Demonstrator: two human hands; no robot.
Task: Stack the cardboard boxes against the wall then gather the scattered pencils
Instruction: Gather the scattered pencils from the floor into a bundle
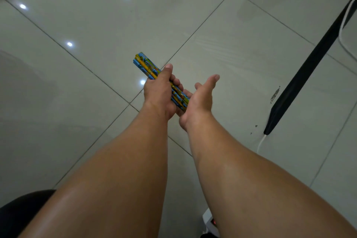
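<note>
Several blue and yellow pencils (pixel 146 64) sit bundled in the left hand (pixel 158 92), fingers curled round them, above a tiled floor (pixel 77 83). The right hand (pixel 202 98), fingers straight and gripping nothing, rests against the bundle's near end, probably to square it. Open floor lies ahead and left of the hands; a black strip (pixel 301 75) lies to their right.

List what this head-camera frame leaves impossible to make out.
- Pencil count: head view; the left hand wraps the pencils mid-bundle and they overlap.
- Pencils' near ends: behind the right hand; contact unclear.
- Cardboard boxes, wall: outside the frame, so stacking cannot be checked.
- Dark rounded object, bottom left: cut off by the edge.
</note>
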